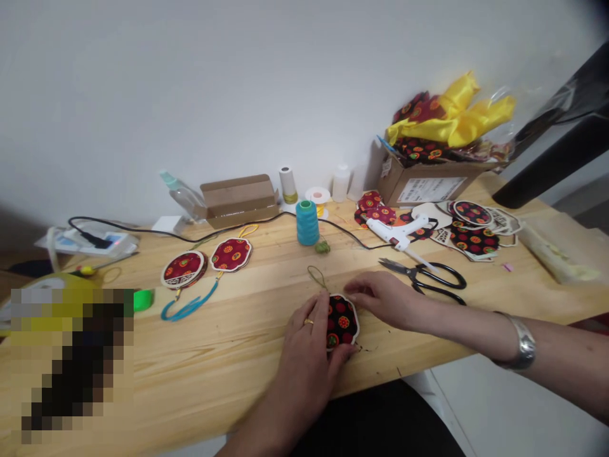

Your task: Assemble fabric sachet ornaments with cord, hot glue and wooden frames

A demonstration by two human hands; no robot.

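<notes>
The left hand [308, 339] grips a scalloped, pale-rimmed black ornament [343, 322] with red flowers; the right hand [378, 297], grasp unclear, is at one o'clock.

Here the left hand [309, 355] lies over a black-and-red patterned ornament [343, 322] on the wooden table [228, 374], the right hand [375, 295] reaches to its upper edge, and open scissors [423, 277] lie beside the right forearm, with a blue thread spool [307, 223] standing farther back.
</notes>
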